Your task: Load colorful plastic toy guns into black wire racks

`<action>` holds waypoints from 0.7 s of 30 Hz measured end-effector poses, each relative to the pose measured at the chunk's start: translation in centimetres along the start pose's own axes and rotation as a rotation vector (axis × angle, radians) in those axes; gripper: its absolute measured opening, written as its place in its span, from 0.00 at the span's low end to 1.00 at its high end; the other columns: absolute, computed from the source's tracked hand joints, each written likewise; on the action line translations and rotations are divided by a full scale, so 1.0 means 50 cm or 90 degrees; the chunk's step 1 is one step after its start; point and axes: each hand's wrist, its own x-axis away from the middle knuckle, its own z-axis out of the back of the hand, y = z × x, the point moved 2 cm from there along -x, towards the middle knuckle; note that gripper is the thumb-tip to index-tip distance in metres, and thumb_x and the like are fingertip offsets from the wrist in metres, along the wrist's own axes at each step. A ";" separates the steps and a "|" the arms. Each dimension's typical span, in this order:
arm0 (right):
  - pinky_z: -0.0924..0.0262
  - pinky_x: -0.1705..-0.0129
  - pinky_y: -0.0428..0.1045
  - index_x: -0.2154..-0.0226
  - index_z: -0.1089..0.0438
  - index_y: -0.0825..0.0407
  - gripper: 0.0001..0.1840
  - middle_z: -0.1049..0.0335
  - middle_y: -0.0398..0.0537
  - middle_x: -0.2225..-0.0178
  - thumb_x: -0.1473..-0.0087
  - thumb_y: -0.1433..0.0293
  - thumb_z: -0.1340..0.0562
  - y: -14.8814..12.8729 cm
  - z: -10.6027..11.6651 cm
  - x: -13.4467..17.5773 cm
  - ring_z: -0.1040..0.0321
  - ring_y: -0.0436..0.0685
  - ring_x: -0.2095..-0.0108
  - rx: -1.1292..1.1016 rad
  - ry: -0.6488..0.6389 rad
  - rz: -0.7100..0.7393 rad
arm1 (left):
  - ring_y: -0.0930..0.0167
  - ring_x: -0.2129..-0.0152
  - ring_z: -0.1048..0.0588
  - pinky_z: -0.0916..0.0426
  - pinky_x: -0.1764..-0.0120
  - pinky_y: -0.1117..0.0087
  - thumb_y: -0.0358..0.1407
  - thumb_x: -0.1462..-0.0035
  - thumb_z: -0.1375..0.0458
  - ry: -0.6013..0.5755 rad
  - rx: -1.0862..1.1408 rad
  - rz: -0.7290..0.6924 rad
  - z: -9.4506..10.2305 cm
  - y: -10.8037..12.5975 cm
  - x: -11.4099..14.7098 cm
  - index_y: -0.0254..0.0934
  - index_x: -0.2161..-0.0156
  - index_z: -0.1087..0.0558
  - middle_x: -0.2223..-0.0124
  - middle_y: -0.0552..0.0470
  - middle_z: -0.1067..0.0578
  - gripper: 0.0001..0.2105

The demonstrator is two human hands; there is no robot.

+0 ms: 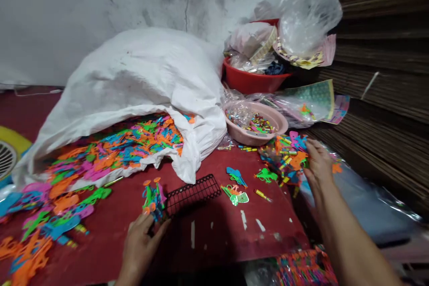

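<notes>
My left hand (pixel 142 241) is closed around a small bunch of plastic toy guns (pixel 154 199) in green, blue and pink, with orange suction-cup ends pointing up. Beside it on the red tabletop (pixel 221 237) lies a black wire basket (pixel 192 194). At the right, my right hand (pixel 319 163) has its fingers and thumb curled about toy guns (pixel 297 159) at the edge of a colourful heap; its fingertips are partly hidden. Between the hands lie a blue toy gun (pixel 235 176), a green toy gun (pixel 266 174), a green-and-orange group (pixel 235 195) and a yellow dart-like piece (pixel 263 195).
A large white sack (pixel 144 71) spills many toy guns (pixel 117 147) leftward. Behind stand a pink basin (pixel 248 136) of small pieces and a red tub (pixel 254 81) of plastic bags. Stacked brown cardboard (pixel 385 31) borders the right; a yellow fan (pixel 13 138) is far left.
</notes>
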 end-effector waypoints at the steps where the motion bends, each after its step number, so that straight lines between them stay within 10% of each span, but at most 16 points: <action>1: 0.33 0.58 0.47 0.66 0.25 0.53 0.20 0.25 0.45 0.65 0.65 0.65 0.27 -0.007 -0.022 0.023 0.31 0.49 0.67 0.003 -0.035 0.002 | 0.69 0.74 0.28 0.37 0.70 0.72 0.49 0.43 0.43 -0.002 -0.001 -0.002 0.001 0.003 -0.001 0.40 0.69 0.24 0.72 0.53 0.25 0.15; 11: 0.36 0.58 0.50 0.60 0.24 0.50 0.19 0.24 0.46 0.62 0.53 0.58 0.32 0.055 -0.252 0.229 0.31 0.54 0.63 0.277 -0.548 0.049 | 0.70 0.73 0.30 0.44 0.71 0.71 0.40 0.43 0.41 -0.010 -0.030 0.009 0.006 0.020 -0.004 0.37 0.72 0.28 0.72 0.53 0.28 0.10; 16: 0.37 0.52 0.50 0.55 0.26 0.49 0.22 0.25 0.47 0.58 0.50 0.55 0.35 0.057 -0.281 0.244 0.30 0.54 0.58 0.268 -0.545 0.053 | 0.70 0.71 0.30 0.43 0.68 0.71 0.40 0.43 0.40 -0.012 0.000 0.020 0.007 0.018 -0.002 0.37 0.70 0.27 0.70 0.52 0.27 0.08; 21: 0.38 0.59 0.48 0.62 0.26 0.50 0.17 0.26 0.47 0.65 0.50 0.57 0.37 0.005 -0.207 0.241 0.31 0.54 0.64 0.341 -0.389 0.123 | 0.71 0.71 0.30 0.43 0.68 0.71 0.41 0.43 0.39 -0.001 0.044 0.025 0.011 0.024 0.000 0.37 0.71 0.27 0.70 0.53 0.27 0.09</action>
